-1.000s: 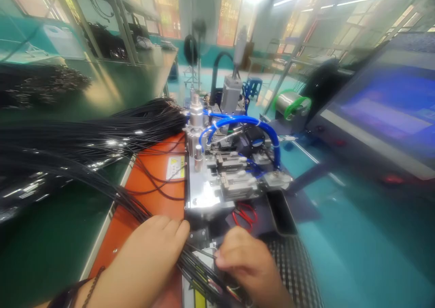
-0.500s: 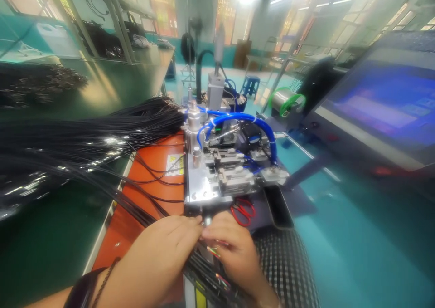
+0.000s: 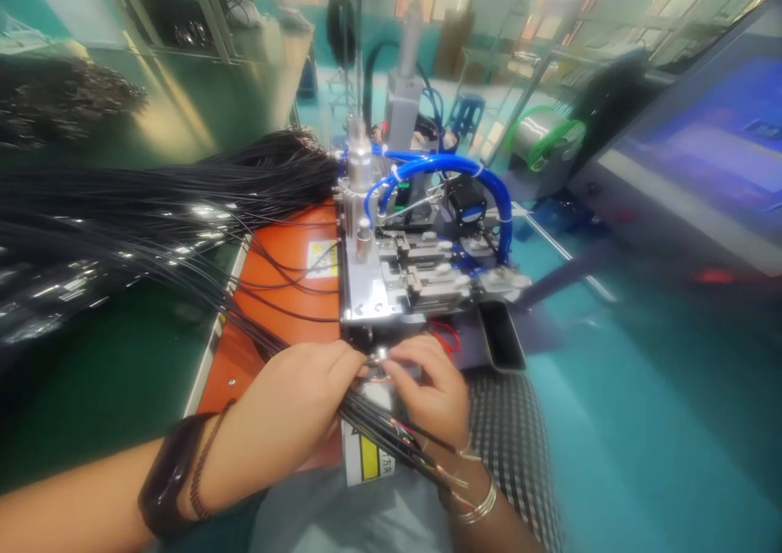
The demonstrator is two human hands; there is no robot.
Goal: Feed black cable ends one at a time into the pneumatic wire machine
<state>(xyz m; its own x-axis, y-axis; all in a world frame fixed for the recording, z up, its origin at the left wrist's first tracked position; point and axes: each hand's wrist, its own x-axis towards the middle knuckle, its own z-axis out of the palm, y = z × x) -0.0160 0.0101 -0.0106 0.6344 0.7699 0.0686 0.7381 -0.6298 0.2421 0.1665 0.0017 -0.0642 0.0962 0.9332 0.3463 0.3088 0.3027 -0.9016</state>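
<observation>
My left hand (image 3: 305, 394) is closed around a bundle of black cables (image 3: 372, 419). The bundle comes from the left, passes under that hand and slants down to the right, across the right wrist. Coloured wire ends (image 3: 400, 431) stick out of several cables. Close by, my right hand (image 3: 431, 386) pinches a cable end with thumb and forefinger, right against the left fingertips; the fingers partly hide it. Both hands are just in front of the metal machine (image 3: 366, 292), near a small shiny part (image 3: 382, 353) at its front edge.
A large heap of black cables (image 3: 152, 203) lies on the left, some crossing the orange surface (image 3: 287, 252). A blue hose (image 3: 452, 162) arches over the machine. To its right are a phone (image 3: 502, 337), red-handled tool loops (image 3: 449, 337), a wire spool (image 3: 543, 138) and a screen (image 3: 727, 138).
The view has tilted down and shifted slightly left. My right hand has drawn a little away from the left, and its thumb and forefinger now show in a pinch.
</observation>
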